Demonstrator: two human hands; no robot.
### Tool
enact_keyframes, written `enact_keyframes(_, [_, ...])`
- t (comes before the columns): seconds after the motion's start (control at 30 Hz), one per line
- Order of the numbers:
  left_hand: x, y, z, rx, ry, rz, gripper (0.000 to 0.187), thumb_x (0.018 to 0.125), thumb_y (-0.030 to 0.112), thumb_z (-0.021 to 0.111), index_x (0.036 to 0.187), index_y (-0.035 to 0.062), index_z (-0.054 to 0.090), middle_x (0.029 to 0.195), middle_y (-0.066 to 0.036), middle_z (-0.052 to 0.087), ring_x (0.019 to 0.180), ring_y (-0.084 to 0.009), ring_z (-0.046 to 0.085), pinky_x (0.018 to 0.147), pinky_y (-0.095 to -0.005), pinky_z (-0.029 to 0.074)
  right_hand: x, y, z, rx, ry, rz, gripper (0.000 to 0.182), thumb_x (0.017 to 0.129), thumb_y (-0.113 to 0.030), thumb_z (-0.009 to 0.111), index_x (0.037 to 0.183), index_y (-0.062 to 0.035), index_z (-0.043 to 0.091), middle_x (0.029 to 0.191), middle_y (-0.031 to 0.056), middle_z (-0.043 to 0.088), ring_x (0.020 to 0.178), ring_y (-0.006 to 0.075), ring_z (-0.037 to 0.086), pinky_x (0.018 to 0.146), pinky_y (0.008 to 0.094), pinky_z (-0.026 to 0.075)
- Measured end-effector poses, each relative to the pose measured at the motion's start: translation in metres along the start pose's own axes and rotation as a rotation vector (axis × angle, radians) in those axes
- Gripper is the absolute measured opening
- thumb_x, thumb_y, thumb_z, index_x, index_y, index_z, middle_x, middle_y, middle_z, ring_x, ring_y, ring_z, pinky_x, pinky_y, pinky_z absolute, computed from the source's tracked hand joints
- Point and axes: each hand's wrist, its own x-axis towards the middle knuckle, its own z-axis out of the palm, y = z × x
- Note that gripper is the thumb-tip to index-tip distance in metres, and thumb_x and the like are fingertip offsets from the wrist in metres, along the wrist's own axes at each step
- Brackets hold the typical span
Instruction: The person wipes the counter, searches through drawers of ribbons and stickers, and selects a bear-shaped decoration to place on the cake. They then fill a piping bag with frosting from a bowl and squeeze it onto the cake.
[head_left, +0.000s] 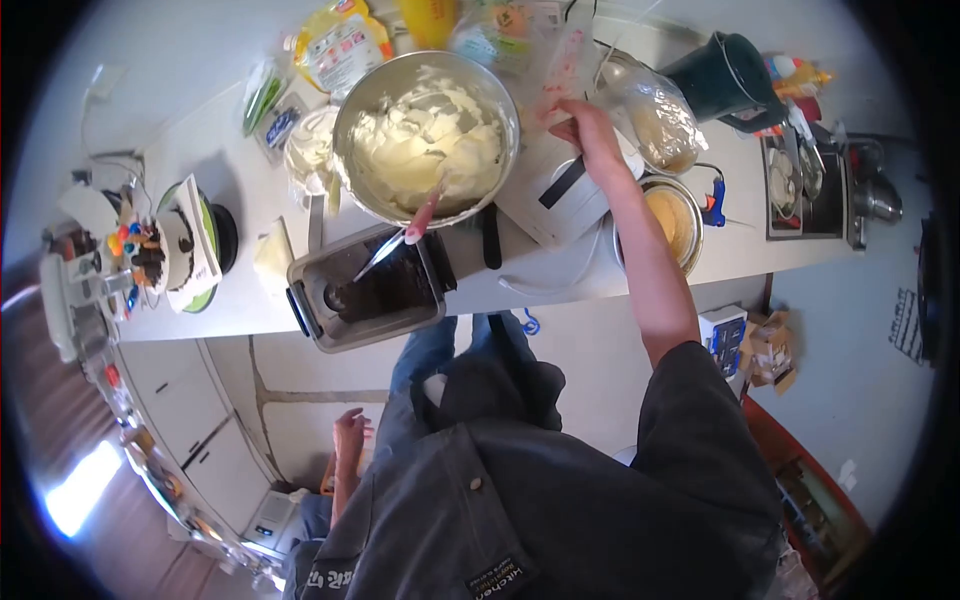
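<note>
My right hand (588,138) reaches over the counter, its fingers closed at the lower end of a clear plastic bag (568,72) with red print. Below it lies a white board (530,212) with a black strip. To its left stands a large metal bowl (345,150) of pale whipped cream (430,130). A spatula (425,215) with a reddish handle leans across the bowl's near rim. Low at my side hangs my left hand (350,432), fingers apart and holding nothing, away from the counter.
A grey tub (370,338) with dark residue sits at the counter's front edge, beside a black handle (491,238). A round tin (692,250) holds a tan cake. Further right are a blue glue gun (714,203), a dark green pitcher (725,80) and a sink (822,215). A decorated cake (178,245) stands left.
</note>
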Motion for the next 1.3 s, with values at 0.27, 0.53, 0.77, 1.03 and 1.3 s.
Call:
enact_keyframes(0.27, [-0.006,-0.004,0.014,-0.087,0.003,-0.002,0.039,0.095,0.008,0.055,0.131,-0.0039,0.066,0.095,-0.018,0.076,0.075,-0.0208,0.075,0.063,-0.0321,0.062,-0.03,-0.001,0.018,0.142,0.07,-0.039,0.035,0.102,-0.034,0.063,0.107,0.0001,0.065,0.083,0.0077,0.065,0.067,0.0181,0.065,0.051,0.034,0.053])
enact_keyframes(0.53, [-0.009,0.005,0.009,-0.116,0.025,0.028,0.04,0.095,0.007,0.055,0.131,-0.0059,0.065,0.096,-0.018,0.075,0.075,-0.0216,0.075,0.063,-0.0325,0.062,-0.01,0.019,0.025,-0.624,-0.016,-0.186,0.023,0.095,-0.022,0.066,0.103,-0.002,0.075,0.095,0.0177,0.073,0.089,0.0293,0.068,0.083,0.0425,0.053])
enact_keyframes(0.77, [-0.022,-0.008,0.013,-0.148,0.075,0.012,0.04,0.095,0.008,0.056,0.131,-0.0062,0.065,0.098,-0.021,0.076,0.077,-0.023,0.076,0.064,-0.0329,0.063,0.038,0.043,0.032,-1.376,-0.022,-0.466,0.025,0.083,-0.01,0.064,0.105,-0.0077,0.075,0.105,0.021,0.073,0.105,0.0408,0.069,0.091,0.049,0.055])
enact_keyframes(1.03, [-0.048,-0.012,0.03,-0.153,0.109,-0.044,0.041,0.095,0.01,0.058,0.133,-0.0042,0.065,0.101,-0.021,0.076,0.08,-0.0232,0.076,0.068,-0.0335,0.063,0.056,-0.003,0.041,-0.842,-0.114,-0.125,0.032,0.085,-0.02,0.071,0.11,0.0006,0.075,0.1,0.017,0.076,0.083,0.0263,0.072,0.077,0.0411,0.058])
enact_keyframes(1.3, [-0.045,0.004,0.043,-0.069,0.071,0.009,0.039,0.097,0.009,0.058,0.132,-0.0054,0.065,0.101,-0.022,0.075,0.08,-0.0231,0.076,0.067,-0.0346,0.064,0.04,-0.039,0.009,0.484,-0.146,0.04,0.02,0.087,-0.007,0.072,0.105,-0.0047,0.065,0.105,0.008,0.069,0.089,0.0211,0.064,0.08,0.0347,0.051])
